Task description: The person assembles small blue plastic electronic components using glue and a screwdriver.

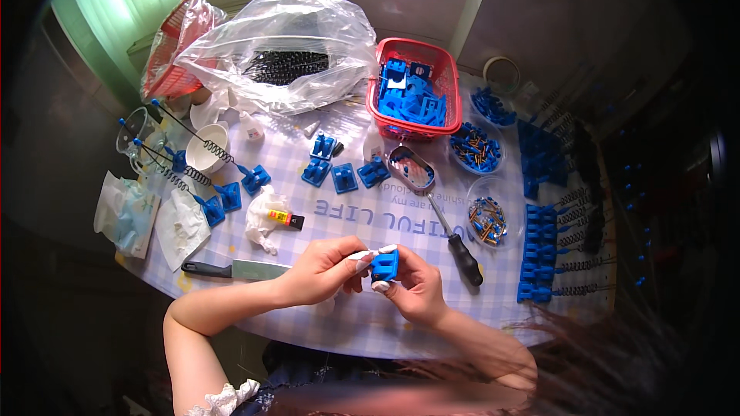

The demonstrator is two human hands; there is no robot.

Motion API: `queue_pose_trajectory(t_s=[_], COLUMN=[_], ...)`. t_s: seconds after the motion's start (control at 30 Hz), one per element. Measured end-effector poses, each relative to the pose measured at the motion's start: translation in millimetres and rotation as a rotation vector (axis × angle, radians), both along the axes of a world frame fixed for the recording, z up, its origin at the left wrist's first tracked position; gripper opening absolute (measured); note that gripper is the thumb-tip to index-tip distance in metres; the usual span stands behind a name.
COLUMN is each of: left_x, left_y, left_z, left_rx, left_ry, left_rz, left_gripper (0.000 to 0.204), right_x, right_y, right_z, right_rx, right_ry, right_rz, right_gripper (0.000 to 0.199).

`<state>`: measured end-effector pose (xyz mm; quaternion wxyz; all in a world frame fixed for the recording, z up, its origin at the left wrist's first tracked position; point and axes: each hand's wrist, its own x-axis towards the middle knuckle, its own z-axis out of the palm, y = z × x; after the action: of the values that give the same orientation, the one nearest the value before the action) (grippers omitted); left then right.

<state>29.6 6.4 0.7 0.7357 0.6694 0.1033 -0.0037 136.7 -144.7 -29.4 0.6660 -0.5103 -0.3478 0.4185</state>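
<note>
The right hand (416, 285) pinched a blue plastic bracket (385, 265) while the left hand (327, 270) pinched a white swab (370, 253) against it, best dabbed lightly.

- Plastic clip part (385, 265): bright blue.
- Counter (339, 208) cloth: pale blue and white checks with blue lettering.
- Basket (453, 81): red mesh, filled with blue parts.
- Screwdriver (465, 259): black handle, silver shaft.
- Glue tube (285, 219): yellow and red with a black cap.
- Knife (231, 269): black handle, grey blade.
- Bag (285, 38): clear plastic over black springs.
- Bowl (206, 146): white.
</note>
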Motion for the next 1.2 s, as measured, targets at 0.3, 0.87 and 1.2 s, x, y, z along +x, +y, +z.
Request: queue_pose_trajectory(t_s=[0.3,0.87,1.2], left_x=[-3.4,-2.4,-30.4], left_y=[1.4,21.4,34.6], left_z=[-6.6,0.3,-7.4], left_rx=[0.038,0.811,0.259], left_ry=[-0.101,-0.557,-0.372], left_rz=[0.031,0.192,0.281], left_gripper=[0.013,0.023,0.029], right_x=[3.7,36.1,34.6], right_y=[0.0,-1.4,-20.0], right_z=[-14.7,30.4,53.4], right_rx=[0.145,-0.015,-0.681], right_ry=[-0.669,-1.387,-1.483], right_rz=[-0.231,-0.346,-0.304], right_gripper=[0.053,0.040,0.033])
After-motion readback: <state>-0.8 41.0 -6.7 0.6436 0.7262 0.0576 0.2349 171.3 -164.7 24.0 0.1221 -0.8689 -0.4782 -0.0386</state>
